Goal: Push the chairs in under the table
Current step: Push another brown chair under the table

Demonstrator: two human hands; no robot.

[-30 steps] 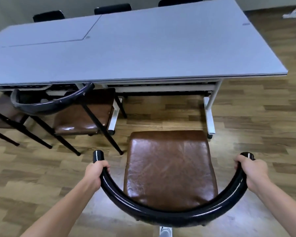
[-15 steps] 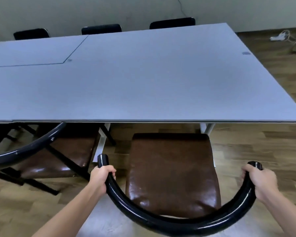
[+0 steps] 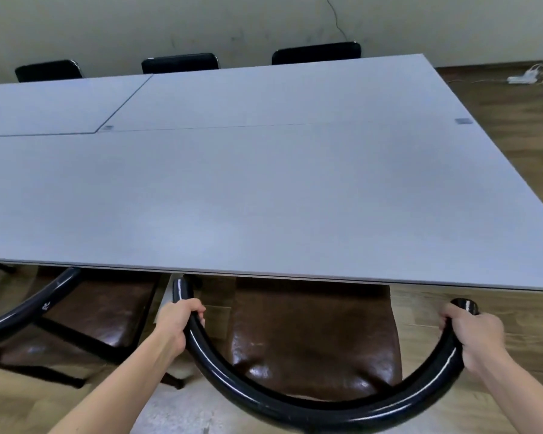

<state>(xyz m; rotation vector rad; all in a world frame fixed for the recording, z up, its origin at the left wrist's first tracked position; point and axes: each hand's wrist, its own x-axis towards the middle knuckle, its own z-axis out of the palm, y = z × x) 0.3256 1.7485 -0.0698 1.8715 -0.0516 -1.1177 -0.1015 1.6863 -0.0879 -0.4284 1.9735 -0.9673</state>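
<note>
Since the earlier frames the brown-seated chair (image 3: pixel 314 339) has slid forward, so the front edge of its seat now lies under the near edge of the grey table (image 3: pixel 264 189), where before it stood clear on the wooden floor (image 3: pixel 521 314). The left hand (image 3: pixel 177 324) has its fingers wrapped tight round the left end of the black curved backrest (image 3: pixel 311 408); the right hand (image 3: pixel 477 336) grips the right end likewise. A second chair (image 3: pixel 85 317) sits just left, partly under the table. Three black chair backs (image 3: pixel 180 62) show beyond the far edge
</note>
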